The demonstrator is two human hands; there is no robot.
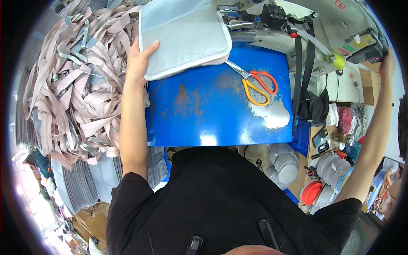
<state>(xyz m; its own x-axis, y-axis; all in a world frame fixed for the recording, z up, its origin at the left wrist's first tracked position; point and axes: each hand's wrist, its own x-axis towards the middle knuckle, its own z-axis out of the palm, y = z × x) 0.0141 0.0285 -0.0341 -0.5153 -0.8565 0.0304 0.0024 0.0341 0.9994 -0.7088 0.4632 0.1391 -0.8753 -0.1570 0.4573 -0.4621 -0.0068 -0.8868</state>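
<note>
My left hand point(139, 63) grips the left edge of a light grey, rounded-corner fabric panel point(187, 40) with white edging, thumb on top and the other fingers beneath it. Part of the panel lies over the blue tabletop point(204, 123), near a sewing machine point(272, 36). Scissors point(259, 87) with one red and one orange handle rest on the table, their blade tips by the panel's lower right corner. Stretched far out to the right, my right hand point(387, 63) is at the black control unit point(369, 53) on the machine's end; its fingers are mostly hidden.
A large tangled heap of pinkish and grey fabric strips point(80, 89) rises left of the table, above stacked grey panels point(76, 185). Black straps point(304, 68) and a black bag point(314, 106) hang at the table's right. Farther right are white reels point(333, 168) and a red disc point(311, 192).
</note>
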